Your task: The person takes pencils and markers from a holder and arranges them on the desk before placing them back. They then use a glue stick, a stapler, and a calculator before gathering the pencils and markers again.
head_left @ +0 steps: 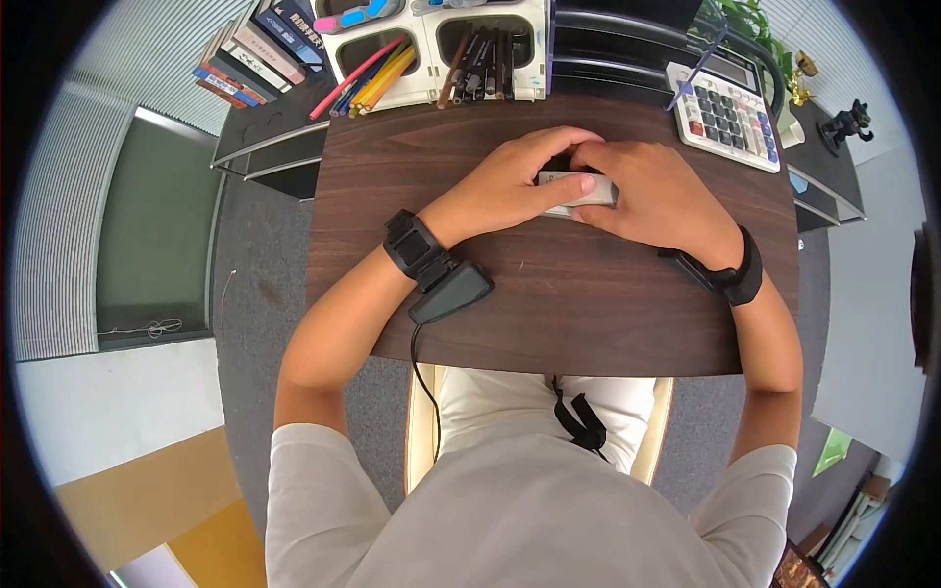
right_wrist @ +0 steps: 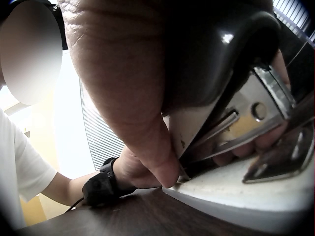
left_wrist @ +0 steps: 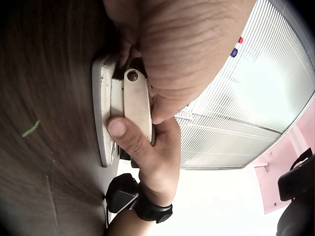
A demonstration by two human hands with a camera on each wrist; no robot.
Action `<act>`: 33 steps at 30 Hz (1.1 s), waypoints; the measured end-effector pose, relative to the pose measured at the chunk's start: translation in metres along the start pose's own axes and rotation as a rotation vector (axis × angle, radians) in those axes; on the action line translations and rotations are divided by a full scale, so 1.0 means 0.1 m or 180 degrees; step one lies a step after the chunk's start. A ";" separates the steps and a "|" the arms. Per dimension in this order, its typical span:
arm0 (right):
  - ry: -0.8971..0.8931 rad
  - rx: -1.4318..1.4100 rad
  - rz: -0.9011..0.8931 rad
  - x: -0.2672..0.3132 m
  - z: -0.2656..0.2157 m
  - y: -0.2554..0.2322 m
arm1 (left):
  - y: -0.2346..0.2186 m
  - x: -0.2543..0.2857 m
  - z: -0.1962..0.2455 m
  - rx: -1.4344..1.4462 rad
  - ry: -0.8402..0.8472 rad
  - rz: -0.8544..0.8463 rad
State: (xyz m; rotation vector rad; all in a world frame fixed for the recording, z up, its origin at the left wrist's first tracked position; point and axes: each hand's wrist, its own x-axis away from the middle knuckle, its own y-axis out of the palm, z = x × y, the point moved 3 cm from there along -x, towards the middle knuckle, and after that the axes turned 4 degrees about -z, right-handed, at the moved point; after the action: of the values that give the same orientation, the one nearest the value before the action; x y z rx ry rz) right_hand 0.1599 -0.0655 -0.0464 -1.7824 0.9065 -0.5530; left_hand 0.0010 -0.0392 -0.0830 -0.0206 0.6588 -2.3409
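Observation:
A grey-white stapler [head_left: 561, 184] lies on the brown desk [head_left: 549, 294] between the hands. My left hand [head_left: 505, 186] grips it from the left, thumb along its top. The right hand [head_left: 659, 196] holds the other side, thumb low at the near edge. In the left wrist view, the right thumb presses the side of the stapler [left_wrist: 138, 101], with the left hand [left_wrist: 189, 44] close above. The right wrist view shows the stapler's metal part [right_wrist: 251, 105] raised at an angle over its pale base, right thumb touching the base; some fingers are hidden.
A white organizer [head_left: 421, 83] with pens and pencils stands at the back left, beside a row of books [head_left: 260, 54]. At the back right are a calculator [head_left: 727, 118] and a plant [head_left: 750, 24]. A cable [head_left: 421, 382] hangs from the left wrist device.

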 end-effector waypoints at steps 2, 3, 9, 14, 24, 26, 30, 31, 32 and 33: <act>0.0026 -0.0011 -0.0006 0.00 0.00 0.00 | 0.00 0.00 0.00 -0.0002 -0.0002 0.0005; 0.0022 0.0001 0.0000 0.00 0.00 0.00 | 0.00 0.00 0.01 -0.0014 0.0004 0.0013; -0.0028 -0.0013 0.0041 0.00 0.01 0.01 | 0.00 0.00 0.00 -0.0062 0.0018 0.0002; -0.0002 -0.0042 0.0002 0.00 0.00 0.00 | 0.00 0.00 -0.01 -0.0055 0.0071 0.0024; -0.0008 0.0017 0.0019 0.01 0.01 0.01 | 0.00 0.00 -0.01 -0.0101 0.0075 0.0031; -0.0003 0.0026 0.0008 0.01 0.02 0.01 | 0.00 0.00 -0.01 -0.0100 0.0075 0.0035; -0.0054 0.0000 0.0077 0.00 0.01 0.01 | 0.01 -0.01 -0.01 -0.0044 0.0079 0.0032; -0.0081 -0.0009 0.0084 0.00 0.01 0.01 | 0.01 -0.01 -0.01 -0.0043 0.0078 0.0041; -0.0088 -0.0007 0.0078 0.00 0.01 0.01 | 0.01 -0.01 0.00 -0.0029 0.0073 0.0033; -0.0078 -0.0013 0.0090 0.00 0.02 0.01 | 0.01 -0.01 0.00 -0.0016 0.0066 0.0023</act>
State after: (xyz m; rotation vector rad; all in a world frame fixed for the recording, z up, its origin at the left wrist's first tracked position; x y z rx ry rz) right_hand 0.1608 -0.0648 -0.0483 -1.7735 0.9152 -0.5105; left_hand 0.0018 -0.0390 -0.0835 0.0039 0.6737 -2.3354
